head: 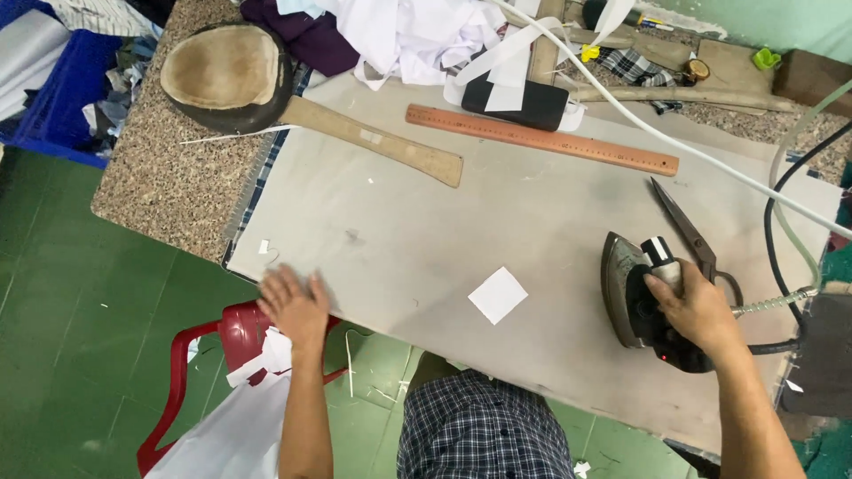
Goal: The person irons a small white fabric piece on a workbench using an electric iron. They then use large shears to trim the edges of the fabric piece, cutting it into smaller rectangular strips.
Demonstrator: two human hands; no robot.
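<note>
Reference landmark: the white fabric square (498, 294), lying flat on the grey pressing pad (426, 222) near its front edge.

The left hand (294, 306) rests palm-down at the pad's front edge, well left of the square, fingers extended and lightly spread, holding nothing. The right hand (698, 308) grips the handle of the steam iron (641, 302), fingers wrapped closed around it; the iron sits right of the square, apart from it.

Recommended practice: keep the soleplate level and the hose (790, 222) clear of the square.

Beyond the square lie scissors (688, 226), a wooden ruler (541, 139) and a wooden pressing paddle (266, 89).
</note>
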